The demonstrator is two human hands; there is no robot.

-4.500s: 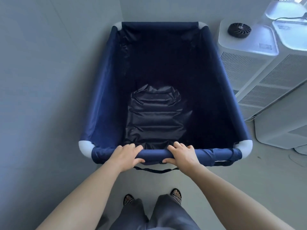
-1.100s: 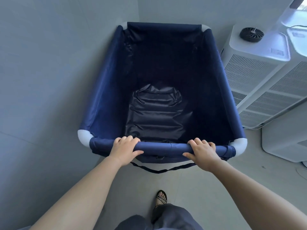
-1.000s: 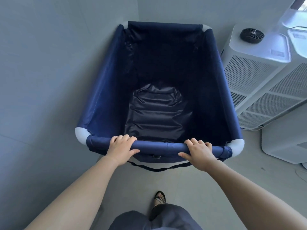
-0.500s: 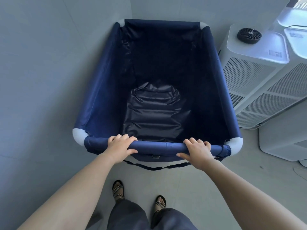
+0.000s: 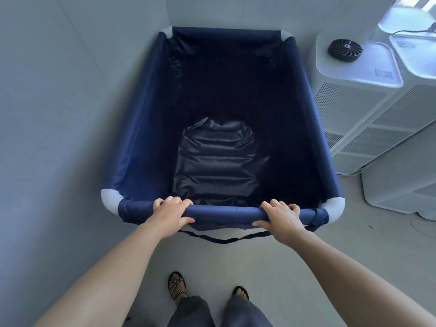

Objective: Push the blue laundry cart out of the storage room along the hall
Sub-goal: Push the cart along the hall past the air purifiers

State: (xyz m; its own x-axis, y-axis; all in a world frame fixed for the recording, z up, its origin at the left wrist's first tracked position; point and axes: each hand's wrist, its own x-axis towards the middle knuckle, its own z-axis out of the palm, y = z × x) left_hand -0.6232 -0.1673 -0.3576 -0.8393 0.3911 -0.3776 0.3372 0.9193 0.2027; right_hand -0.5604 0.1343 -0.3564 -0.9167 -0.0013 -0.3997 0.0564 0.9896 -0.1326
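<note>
The blue laundry cart fills the middle of the view, a deep navy fabric bin with white corner joints. Its far end sits in the corner of two grey walls. Inside lies only dark crumpled liner fabric. My left hand grips the near padded rail left of centre, fingers curled over the top. My right hand grips the same rail right of centre. A black strap hangs under the rail.
A grey wall runs close along the cart's left side. White vented appliances stand right of the cart, one with a small black fan on top. Another white unit is nearer. My sandalled feet stand on grey floor.
My right hand slid rightward along the rail from the centre. The cart shifted slightly back toward me and my feet stepped, now both in view.
</note>
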